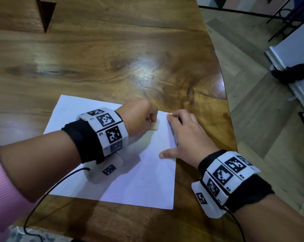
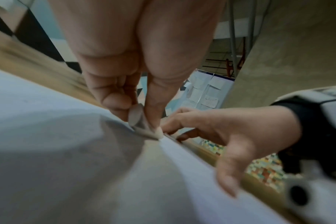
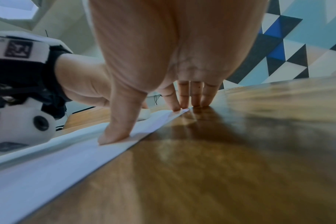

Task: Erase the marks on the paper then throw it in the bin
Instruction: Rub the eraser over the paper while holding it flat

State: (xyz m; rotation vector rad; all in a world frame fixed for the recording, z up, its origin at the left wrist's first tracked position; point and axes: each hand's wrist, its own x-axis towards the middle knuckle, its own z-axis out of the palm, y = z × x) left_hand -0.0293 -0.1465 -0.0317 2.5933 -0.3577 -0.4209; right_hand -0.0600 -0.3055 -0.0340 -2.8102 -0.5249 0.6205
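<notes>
A white sheet of paper (image 1: 144, 180) lies flat on the wooden table (image 1: 112, 58), near its right edge. My left hand (image 1: 140, 116) pinches a small whitish eraser (image 1: 155, 125) and presses it onto the sheet near its far right corner; in the left wrist view the eraser (image 2: 138, 119) sits between thumb and fingers. My right hand (image 1: 184, 135) lies spread on the paper's right edge, fingers straight, thumb (image 3: 115, 130) and fingertips (image 3: 182, 103) pressing the sheet (image 3: 48, 163) down. Faint pencil lines barely show on the paper. No bin is in view.
The table's curved right edge (image 1: 226, 102) runs just beside my right hand, with wood floor (image 1: 252, 119) beyond. A black object (image 1: 289, 74) lies on the floor by a white panel. A dark triangular gap (image 1: 46, 14) cuts the table's far left.
</notes>
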